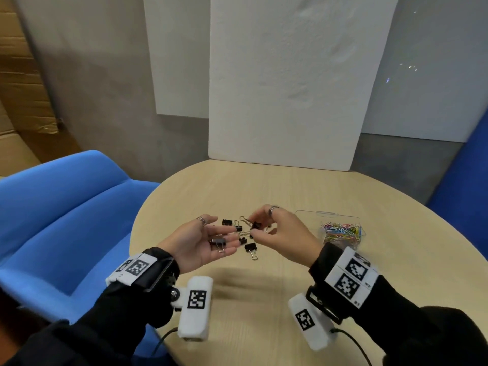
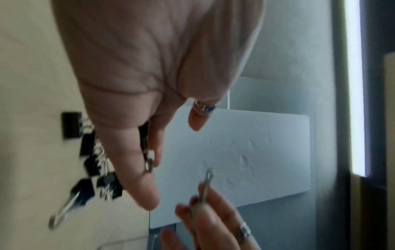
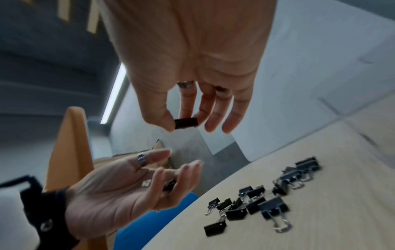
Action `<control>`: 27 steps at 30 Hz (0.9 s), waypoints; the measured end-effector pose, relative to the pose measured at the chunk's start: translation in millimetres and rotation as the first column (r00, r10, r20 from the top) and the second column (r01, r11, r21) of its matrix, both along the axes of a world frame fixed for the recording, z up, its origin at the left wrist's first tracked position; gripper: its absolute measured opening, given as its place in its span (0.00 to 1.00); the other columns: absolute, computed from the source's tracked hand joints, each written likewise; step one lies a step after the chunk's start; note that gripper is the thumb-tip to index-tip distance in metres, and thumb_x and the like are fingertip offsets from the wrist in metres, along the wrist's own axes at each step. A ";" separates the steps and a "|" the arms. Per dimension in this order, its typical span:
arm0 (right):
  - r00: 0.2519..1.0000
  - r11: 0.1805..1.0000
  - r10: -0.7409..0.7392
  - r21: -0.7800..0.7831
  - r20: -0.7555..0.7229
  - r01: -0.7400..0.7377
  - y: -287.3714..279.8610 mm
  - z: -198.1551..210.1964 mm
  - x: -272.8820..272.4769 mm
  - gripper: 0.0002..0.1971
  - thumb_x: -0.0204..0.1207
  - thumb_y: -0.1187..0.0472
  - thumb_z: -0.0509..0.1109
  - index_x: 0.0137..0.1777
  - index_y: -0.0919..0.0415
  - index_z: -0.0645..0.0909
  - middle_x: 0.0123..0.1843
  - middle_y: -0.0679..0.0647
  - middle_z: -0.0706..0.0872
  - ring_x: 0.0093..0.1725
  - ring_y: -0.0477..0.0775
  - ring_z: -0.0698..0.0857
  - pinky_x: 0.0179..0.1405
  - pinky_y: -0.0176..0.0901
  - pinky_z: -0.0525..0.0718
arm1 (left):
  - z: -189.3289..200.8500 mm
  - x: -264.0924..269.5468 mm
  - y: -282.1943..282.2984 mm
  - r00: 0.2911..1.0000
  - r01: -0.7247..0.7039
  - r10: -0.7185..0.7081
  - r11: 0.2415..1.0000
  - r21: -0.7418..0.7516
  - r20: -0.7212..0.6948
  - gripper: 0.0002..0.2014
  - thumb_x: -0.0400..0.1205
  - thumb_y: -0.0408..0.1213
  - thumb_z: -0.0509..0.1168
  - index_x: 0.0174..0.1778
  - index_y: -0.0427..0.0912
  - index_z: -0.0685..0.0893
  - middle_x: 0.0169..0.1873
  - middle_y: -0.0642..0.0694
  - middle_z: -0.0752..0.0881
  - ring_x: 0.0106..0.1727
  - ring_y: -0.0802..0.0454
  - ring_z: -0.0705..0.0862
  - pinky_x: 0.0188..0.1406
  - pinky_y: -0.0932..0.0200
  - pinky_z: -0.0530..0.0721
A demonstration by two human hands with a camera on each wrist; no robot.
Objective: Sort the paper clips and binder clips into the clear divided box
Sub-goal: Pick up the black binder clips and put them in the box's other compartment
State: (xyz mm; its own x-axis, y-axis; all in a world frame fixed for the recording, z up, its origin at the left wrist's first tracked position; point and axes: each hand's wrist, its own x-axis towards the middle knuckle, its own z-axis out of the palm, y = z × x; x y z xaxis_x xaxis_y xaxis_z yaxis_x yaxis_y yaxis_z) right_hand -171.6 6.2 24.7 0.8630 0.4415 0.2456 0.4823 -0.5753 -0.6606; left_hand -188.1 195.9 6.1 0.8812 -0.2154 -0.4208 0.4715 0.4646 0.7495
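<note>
1. Black binder clip, pinched between the thumb and forefinger of my right hand; the other fingers are loosely spread and the hand is raised above the table.
2. My left hand lies palm up beside the right, fingers relaxed and nearly straight. A second black clip rests across those fingers; nothing curls round it.
3. Loose binder clips lie scattered on the pale wood table below and between the two hands, some touching one another, silver handles pointing various ways.
4. Clear box stands on the table to the right of my right hand, near it but apart. Coloured paper clips fill one part of it; which compartment I cannot tell, as the dividers are not legible.
5. White foam board leans upright against the wall at the table's far edge.
6. Blue chair sits to the left of the table.
</note>
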 end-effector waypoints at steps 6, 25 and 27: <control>0.995 0.994 0.093 -0.053 0.033 -0.091 22.4 -1.8 3.6 0.15 0.77 0.51 0.69 0.62 0.52 0.82 0.60 0.46 0.83 0.57 0.41 0.79 0.58 0.36 0.77 | -11.4 0.9 -5.1 0.999 -0.020 0.013 0.969 -0.246 -0.030 0.29 0.86 0.46 0.54 0.49 0.17 0.83 0.48 0.26 0.85 0.41 0.35 0.90 0.47 0.42 0.88; 0.983 0.855 -0.018 -0.512 -0.184 -0.080 33.0 -34.4 51.3 0.04 0.73 0.65 0.68 0.41 0.55 0.79 0.42 0.50 0.81 0.43 0.51 0.80 0.43 0.41 0.80 | -22.6 5.2 18.7 0.984 -0.170 0.164 0.981 -0.096 -0.071 0.21 0.85 0.41 0.55 0.62 0.24 0.76 0.54 0.28 0.80 0.47 0.34 0.83 0.33 0.46 0.88; 0.994 0.954 0.014 -0.296 -0.108 -0.046 38.0 -25.7 47.0 0.07 0.72 0.64 0.70 0.37 0.52 0.75 0.43 0.50 0.83 0.38 0.49 0.79 0.39 0.38 0.81 | -25.6 9.1 17.8 0.982 -0.177 0.170 0.979 -0.096 -0.079 0.22 0.86 0.43 0.54 0.62 0.25 0.75 0.52 0.28 0.80 0.46 0.33 0.83 0.35 0.48 0.89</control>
